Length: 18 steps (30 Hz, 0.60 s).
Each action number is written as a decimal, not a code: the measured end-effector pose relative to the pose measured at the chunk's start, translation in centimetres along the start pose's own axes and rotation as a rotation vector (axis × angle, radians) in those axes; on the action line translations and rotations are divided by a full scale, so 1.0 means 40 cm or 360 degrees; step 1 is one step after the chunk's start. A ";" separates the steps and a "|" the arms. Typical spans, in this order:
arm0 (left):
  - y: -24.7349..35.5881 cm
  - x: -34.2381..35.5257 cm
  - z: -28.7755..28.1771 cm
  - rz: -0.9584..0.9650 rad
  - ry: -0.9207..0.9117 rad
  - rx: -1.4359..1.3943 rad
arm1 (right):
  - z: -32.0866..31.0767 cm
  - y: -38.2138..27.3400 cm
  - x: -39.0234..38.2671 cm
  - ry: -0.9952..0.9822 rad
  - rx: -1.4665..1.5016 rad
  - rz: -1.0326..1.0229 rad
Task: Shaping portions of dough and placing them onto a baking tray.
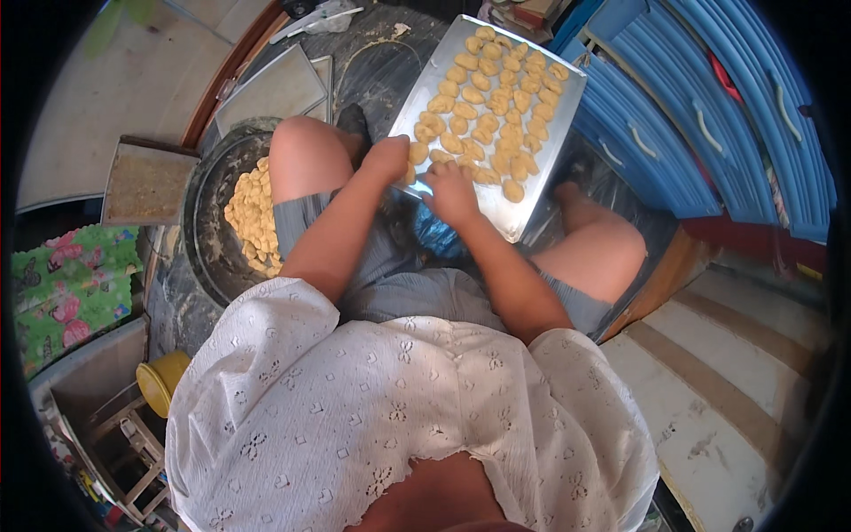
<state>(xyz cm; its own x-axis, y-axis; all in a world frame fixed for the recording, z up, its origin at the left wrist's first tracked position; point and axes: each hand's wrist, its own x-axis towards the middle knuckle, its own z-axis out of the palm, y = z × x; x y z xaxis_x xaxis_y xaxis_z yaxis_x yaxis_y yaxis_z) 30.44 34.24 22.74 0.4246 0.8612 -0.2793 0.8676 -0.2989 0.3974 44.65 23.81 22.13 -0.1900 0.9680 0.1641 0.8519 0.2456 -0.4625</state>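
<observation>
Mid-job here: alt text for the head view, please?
Bare left hand at the near left corner of a metal tray, right hand at its near edge, close to rows of tan dough-like pieces. On the left, a dark round basin holds similar pieces.

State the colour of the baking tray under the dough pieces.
Silver: the baking tray is shiny bare metal, seen best in the head view.

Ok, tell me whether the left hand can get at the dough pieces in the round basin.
Probably yes: the visible dough pieces lie uncovered in the basin. The bent left leg stands between them and the left hand, at the tray, so it would likely have to reach over.
</observation>
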 end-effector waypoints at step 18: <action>0.068 0.145 0.043 0.0100 0.0673 -0.0225 | 0.057 -0.005 0.041 -0.0004 -0.0206 -0.0110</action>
<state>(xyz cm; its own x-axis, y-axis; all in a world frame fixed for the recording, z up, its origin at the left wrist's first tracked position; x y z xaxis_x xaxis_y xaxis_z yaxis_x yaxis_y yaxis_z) 35.72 37.72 20.70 0.3065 0.9443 0.1193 0.7872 -0.3220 0.5260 43.04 25.47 20.51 -0.2516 0.9492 0.1892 0.8926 0.3031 -0.3338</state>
